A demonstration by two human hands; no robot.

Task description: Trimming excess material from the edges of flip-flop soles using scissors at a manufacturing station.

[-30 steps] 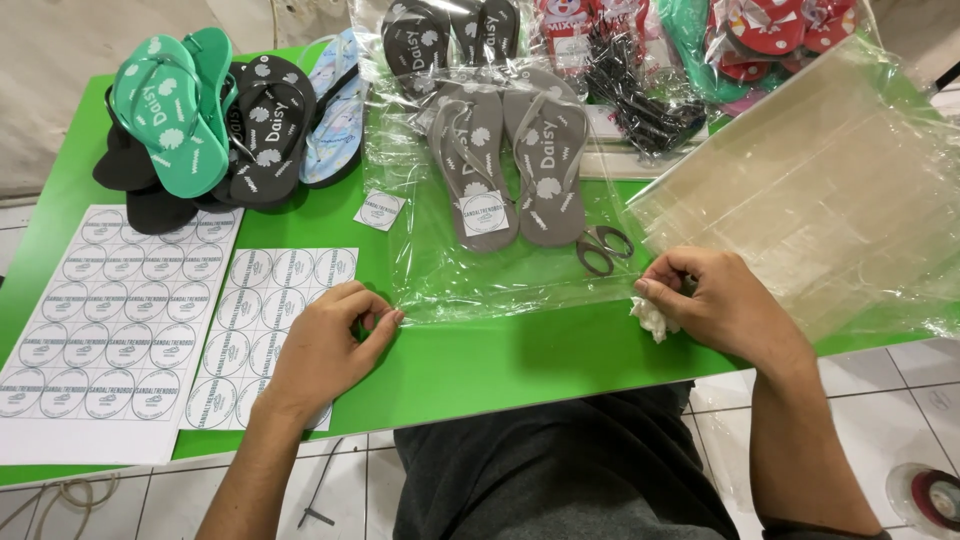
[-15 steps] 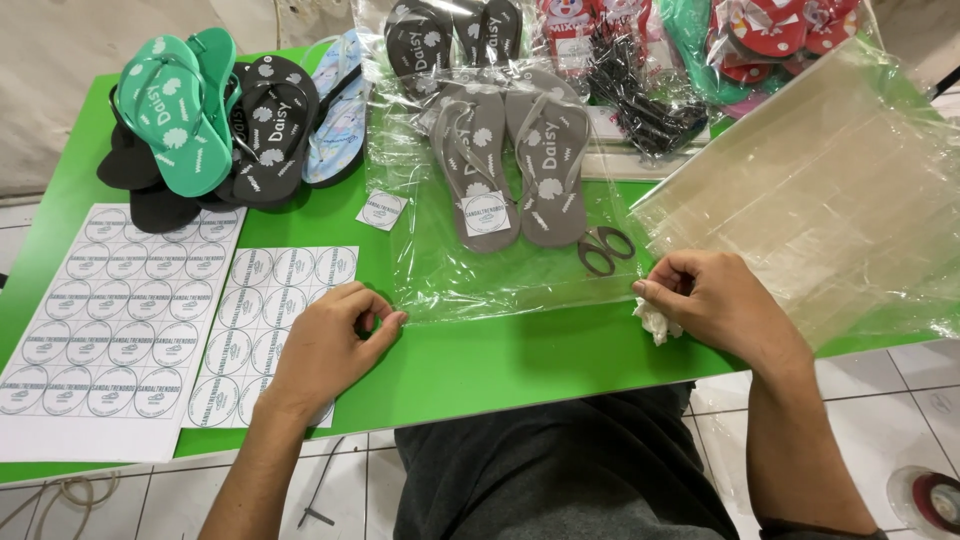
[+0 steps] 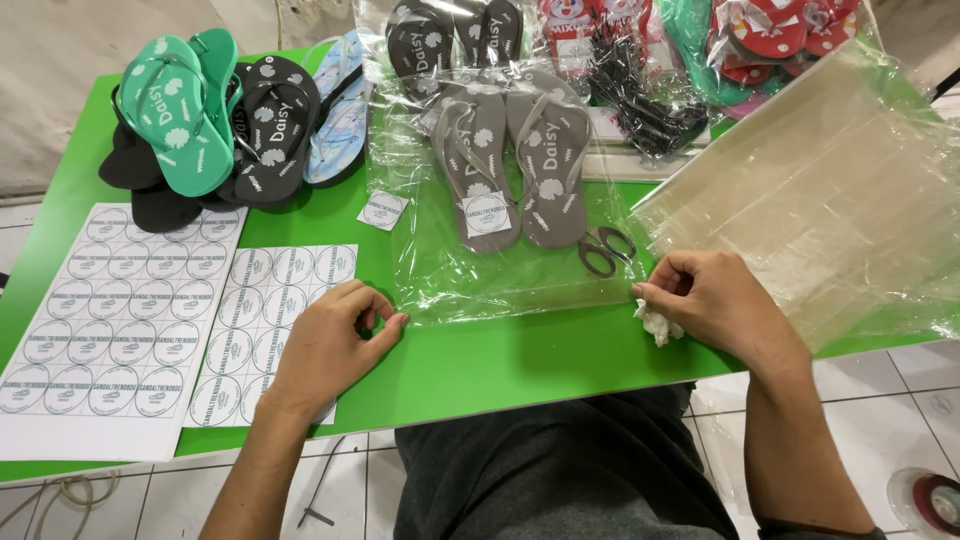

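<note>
A pair of grey flip-flops (image 3: 515, 165) lies inside a clear plastic bag (image 3: 440, 275) on the green table (image 3: 500, 360). My left hand (image 3: 330, 345) pinches the bag's near left corner between thumb and forefinger. My right hand (image 3: 715, 300) presses the bag's near right corner and has a crumpled white scrap (image 3: 657, 324) tucked under its fingers. A round white sticker (image 3: 486, 215) sits on the left grey flip-flop.
Two sheets of round stickers (image 3: 120, 320) lie at the left. Green, black and blue flip-flops (image 3: 220, 125) are piled at the back left. Scissors (image 3: 605, 250) lie under the bag. A stack of clear bags (image 3: 830, 190) is at the right, packed flip-flops (image 3: 770, 25) behind.
</note>
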